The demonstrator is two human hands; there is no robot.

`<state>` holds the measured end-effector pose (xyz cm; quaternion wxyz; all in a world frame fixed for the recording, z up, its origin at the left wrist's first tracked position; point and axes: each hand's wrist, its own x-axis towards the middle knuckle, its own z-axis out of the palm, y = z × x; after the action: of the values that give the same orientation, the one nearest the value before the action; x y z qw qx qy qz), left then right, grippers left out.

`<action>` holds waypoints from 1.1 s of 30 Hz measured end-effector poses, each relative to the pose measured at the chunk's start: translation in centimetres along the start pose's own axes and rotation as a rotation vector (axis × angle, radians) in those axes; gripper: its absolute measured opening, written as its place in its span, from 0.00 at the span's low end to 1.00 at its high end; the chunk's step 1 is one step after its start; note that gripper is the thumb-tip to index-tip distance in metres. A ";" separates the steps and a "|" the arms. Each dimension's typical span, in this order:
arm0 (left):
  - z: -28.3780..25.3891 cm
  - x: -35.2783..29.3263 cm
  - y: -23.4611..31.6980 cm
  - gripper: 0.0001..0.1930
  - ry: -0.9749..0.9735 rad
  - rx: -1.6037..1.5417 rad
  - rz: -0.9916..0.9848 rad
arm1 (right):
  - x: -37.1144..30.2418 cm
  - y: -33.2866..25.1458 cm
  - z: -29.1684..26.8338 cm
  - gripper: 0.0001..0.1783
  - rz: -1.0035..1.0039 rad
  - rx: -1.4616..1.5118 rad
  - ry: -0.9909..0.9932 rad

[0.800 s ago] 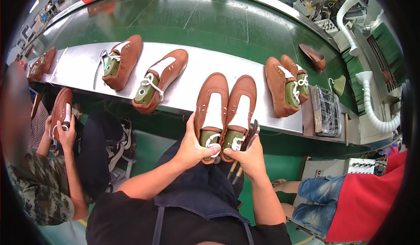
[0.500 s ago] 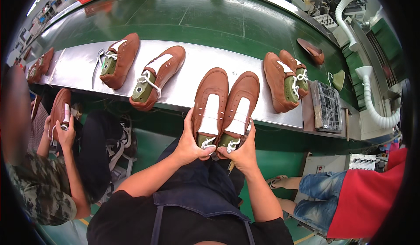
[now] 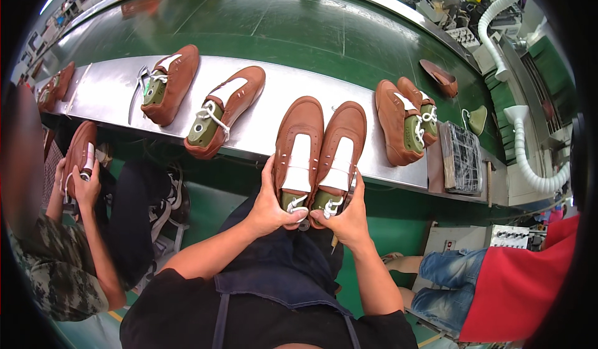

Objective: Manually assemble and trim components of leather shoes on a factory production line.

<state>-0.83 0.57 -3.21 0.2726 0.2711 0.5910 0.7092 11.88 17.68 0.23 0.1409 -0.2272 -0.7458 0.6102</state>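
Observation:
Two brown leather shoe uppers on green lasts are held side by side, toes pointing away from me. My left hand (image 3: 272, 207) wraps round the heel end of the left shoe (image 3: 300, 120), thumb across its opening by the white cord. Likewise my right hand (image 3: 344, 217) grips the right shoe (image 3: 346, 128) at its heel, thumb beside the knotted cord. White strips cover both tongues. The inner sides of the shoes touch or nearly touch, and their toes reach over the metal bench edge. My fingers under the heels are mostly hidden.
On the metal bench (image 3: 286, 87) lie more brown shoes (image 3: 233, 103) to the left and a pair (image 3: 398, 125) to the right. Metal pincers (image 3: 136, 97) lie far left. A wrapped block (image 3: 461, 157) is at right. Co-workers sit on both sides; the left one holds a shoe (image 3: 80, 156).
My hands and the two shoes stay almost still, the toes a touch farther left. The co-worker's shoe on the left has shifted slightly.

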 end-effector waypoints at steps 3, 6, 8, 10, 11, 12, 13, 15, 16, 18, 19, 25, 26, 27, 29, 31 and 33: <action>-0.4 0.1 -0.6 0.70 -0.016 0.046 0.023 | -0.1 0.8 0.2 0.77 -0.039 -0.013 0.015; -0.7 0.3 -1.3 0.72 -0.021 0.076 0.052 | -0.2 1.2 0.4 0.77 -0.075 -0.067 0.039; -0.7 0.3 -1.4 0.72 -0.020 0.076 0.055 | -0.4 0.8 0.6 0.77 -0.038 0.008 0.040; -0.7 0.2 -1.4 0.72 -0.027 0.075 0.056 | -0.4 0.8 0.6 0.78 -0.023 0.013 0.037; -0.7 0.1 -1.3 0.72 -0.020 0.089 0.058 | -0.4 0.8 0.6 0.78 -0.010 0.017 0.027; -0.7 0.1 -1.3 0.72 -0.012 0.103 0.062 | -0.4 0.8 0.6 0.78 -0.009 0.017 0.034; -0.7 0.0 -1.3 0.72 -0.018 0.102 0.061 | -0.5 0.8 0.6 0.75 -0.055 -0.015 0.060; -0.8 -0.1 -1.3 0.71 -0.008 0.099 0.060 | -0.4 0.3 0.3 0.72 -0.098 -0.047 0.084; -0.9 -0.4 -1.3 0.71 -0.004 0.099 0.057 | -0.1 -0.6 -0.3 0.66 0.005 0.008 0.082; -1.0 -1.0 -1.2 0.70 -0.010 0.030 -0.018 | 1.1 -2.4 -1.8 0.50 0.137 0.082 0.147; -1.1 -1.7 -1.2 0.70 0.002 0.031 -0.026 | 2.3 -4.1 -3.0 0.48 0.204 0.082 0.115; -0.2 -4.3 -0.4 0.68 0.003 -0.007 -0.100 | 6.6 -6.3 -8.6 0.53 0.124 -0.467 0.166; 0.2 -4.5 0.5 0.68 0.012 -0.118 -0.167 | 6.0 -6.1 -8.9 0.52 0.129 -0.456 0.210; 0.2 -4.6 0.9 0.67 0.031 -0.224 -0.229 | 5.5 -6.3 -8.9 0.52 0.127 -0.444 0.246; -0.3 -5.1 -0.8 0.67 0.039 -0.058 -0.141 | 3.0 -6.6 -8.5 0.43 0.136 -0.489 0.295; -0.7 -5.2 -1.6 0.67 0.042 0.079 -0.060 | -0.3 -5.7 -8.5 0.31 0.199 0.092 0.411; -0.2 -5.3 -0.9 0.68 0.031 -0.036 -0.157 | -4.5 -4.4 -5.0 0.25 0.057 0.472 0.464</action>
<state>2.80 -3.12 -4.50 0.3230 0.2080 0.6017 0.7002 17.48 18.93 5.86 0.3387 -0.3420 -0.5250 0.7019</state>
